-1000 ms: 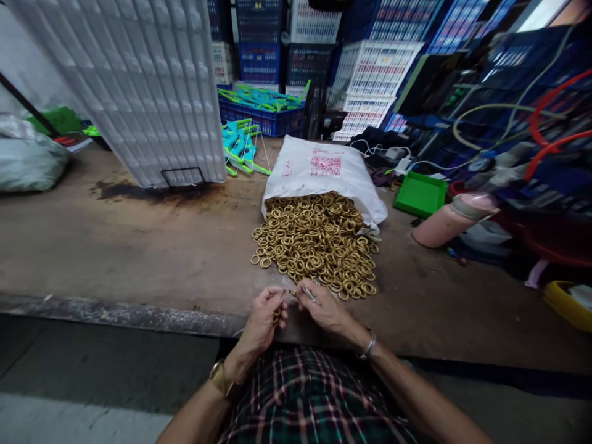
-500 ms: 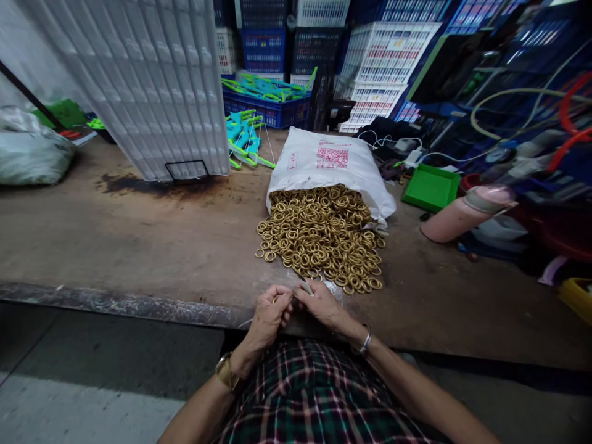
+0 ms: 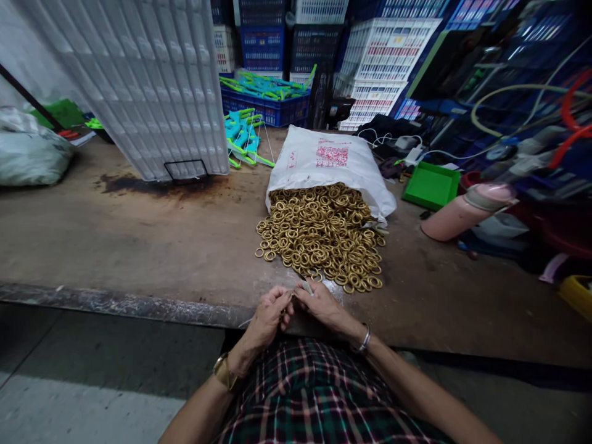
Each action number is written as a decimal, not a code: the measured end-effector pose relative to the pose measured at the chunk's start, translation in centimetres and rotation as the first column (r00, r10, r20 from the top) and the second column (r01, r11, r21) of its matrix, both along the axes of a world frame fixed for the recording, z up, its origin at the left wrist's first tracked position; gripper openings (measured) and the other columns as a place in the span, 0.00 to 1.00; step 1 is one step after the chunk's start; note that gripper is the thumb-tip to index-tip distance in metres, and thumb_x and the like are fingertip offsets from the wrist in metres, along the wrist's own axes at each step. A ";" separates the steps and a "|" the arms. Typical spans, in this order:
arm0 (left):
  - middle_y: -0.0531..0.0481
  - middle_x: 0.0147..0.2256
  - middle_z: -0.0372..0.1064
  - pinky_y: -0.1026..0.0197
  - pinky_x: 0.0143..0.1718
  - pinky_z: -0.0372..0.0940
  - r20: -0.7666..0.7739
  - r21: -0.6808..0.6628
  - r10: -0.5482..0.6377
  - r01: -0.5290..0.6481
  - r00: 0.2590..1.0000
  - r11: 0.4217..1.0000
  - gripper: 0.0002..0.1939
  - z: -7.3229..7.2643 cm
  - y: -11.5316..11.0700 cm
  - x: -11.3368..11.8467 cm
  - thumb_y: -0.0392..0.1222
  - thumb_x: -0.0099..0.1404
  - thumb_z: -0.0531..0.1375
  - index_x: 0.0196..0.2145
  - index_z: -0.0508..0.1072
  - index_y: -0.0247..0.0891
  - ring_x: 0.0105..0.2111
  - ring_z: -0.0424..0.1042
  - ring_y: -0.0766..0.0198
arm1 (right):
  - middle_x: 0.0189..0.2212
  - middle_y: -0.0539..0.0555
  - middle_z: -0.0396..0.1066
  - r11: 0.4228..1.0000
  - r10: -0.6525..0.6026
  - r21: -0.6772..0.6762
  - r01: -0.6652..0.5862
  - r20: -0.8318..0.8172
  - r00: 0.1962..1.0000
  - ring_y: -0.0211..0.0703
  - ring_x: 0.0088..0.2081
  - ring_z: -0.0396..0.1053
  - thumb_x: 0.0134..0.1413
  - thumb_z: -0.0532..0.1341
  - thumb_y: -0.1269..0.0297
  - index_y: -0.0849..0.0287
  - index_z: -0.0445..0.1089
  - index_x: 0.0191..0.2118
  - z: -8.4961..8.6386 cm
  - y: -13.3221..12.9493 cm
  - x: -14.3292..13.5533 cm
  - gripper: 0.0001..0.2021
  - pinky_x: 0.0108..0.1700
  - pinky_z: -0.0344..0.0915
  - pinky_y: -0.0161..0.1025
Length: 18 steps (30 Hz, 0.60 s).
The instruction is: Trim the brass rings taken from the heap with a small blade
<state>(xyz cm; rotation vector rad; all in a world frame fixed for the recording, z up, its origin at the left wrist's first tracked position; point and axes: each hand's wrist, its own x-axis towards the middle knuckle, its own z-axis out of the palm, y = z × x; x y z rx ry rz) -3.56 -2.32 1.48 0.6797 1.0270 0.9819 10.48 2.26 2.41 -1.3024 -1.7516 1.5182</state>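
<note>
In front of my body, both hands meet just over the table's near edge. My left hand (image 3: 271,313) is closed in a pinch on a brass-coloured ring (image 3: 283,312), mostly hidden by the fingers. Close against it, my right hand (image 3: 321,303) is closed around a small knife (image 3: 306,287) with a pale body and a dark tip pointing up and away. Its fingertips touch or nearly touch the left ones. Just beyond lies a heap of brass-coloured rings (image 3: 319,237), spilling from the mouth of a white woven sack (image 3: 300,148) printed in red.
Left on the wooden table (image 3: 139,246) stands a tall ribbed translucent panel (image 3: 171,98). A green tray (image 3: 432,187) and a pink bottle (image 3: 451,217) are at right. Behind are blue-green plastic pieces (image 3: 243,135) and stacked crates (image 3: 374,55).
The left fingers have shifted slightly and the wrist has turned a little, so the ring glint now shows lower in the hand. The right hand and knife stay almost in place.
</note>
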 end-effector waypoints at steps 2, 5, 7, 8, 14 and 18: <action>0.58 0.19 0.60 0.72 0.14 0.48 0.041 -0.012 0.004 -0.003 0.999 1.000 0.16 -0.1 0.0 0.0 0.53 0.56 0.58 0.28 0.60 0.37 0.14 0.54 0.76 | 0.17 0.44 0.57 1.000 0.005 0.006 -0.005 -0.002 1.000 0.32 0.20 0.53 0.53 0.51 0.59 0.59 0.59 0.23 0.0 0.1 0.0 0.12 0.25 0.51 0.31; 0.58 0.20 0.59 0.72 0.14 0.47 0.134 -0.023 0.002 0.001 0.991 1.000 0.16 -0.2 0.0 -0.1 0.51 0.56 0.59 0.29 0.60 0.37 0.14 0.54 0.77 | 0.16 0.43 0.56 1.000 -0.001 0.023 0.001 -0.004 1.000 0.31 0.20 0.52 0.52 0.51 0.60 0.59 0.58 0.22 -0.1 0.1 -0.1 0.12 0.24 0.51 0.31; 0.58 0.20 0.59 0.72 0.14 0.47 0.183 -0.031 0.003 0.003 0.983 1.000 0.15 -0.2 0.0 -0.1 0.51 0.55 0.59 0.29 0.60 0.37 0.15 0.54 0.77 | 0.16 0.43 0.55 1.000 0.001 0.026 -0.001 -0.011 1.000 0.31 0.19 0.51 0.52 0.51 0.61 0.59 0.58 0.21 -0.2 0.2 -0.1 0.12 0.24 0.51 0.31; 0.58 0.20 0.59 0.72 0.14 0.47 0.202 -0.035 0.004 0.003 0.979 0.999 0.15 -0.1 0.0 -0.1 0.50 0.55 0.60 0.29 0.60 0.37 0.15 0.54 0.77 | 0.16 0.43 0.55 1.000 0.003 0.026 -0.003 -0.012 1.000 0.31 0.19 0.51 0.52 0.51 0.61 0.58 0.58 0.21 -0.3 0.2 0.0 0.12 0.24 0.51 0.31; 0.57 0.20 0.59 0.71 0.15 0.48 0.271 -0.050 0.012 0.002 0.963 0.999 0.15 0.2 -0.1 -0.1 0.49 0.55 0.61 0.29 0.61 0.36 0.15 0.54 0.76 | 0.16 0.44 0.57 1.000 0.001 0.023 0.000 -0.010 1.000 0.31 0.20 0.54 0.53 0.51 0.60 0.59 0.59 0.21 -0.3 0.1 0.0 0.13 0.25 0.52 0.31; 0.57 0.21 0.60 0.71 0.15 0.49 0.262 -0.053 0.041 -0.029 0.964 0.998 0.13 0.0 0.0 -0.1 0.48 0.56 0.60 0.29 0.62 0.36 0.15 0.55 0.77 | 0.17 0.45 0.59 0.999 -0.021 0.028 0.022 -0.019 1.000 0.32 0.21 0.55 0.53 0.51 0.59 0.59 0.60 0.21 0.0 0.0 -0.1 0.13 0.25 0.52 0.31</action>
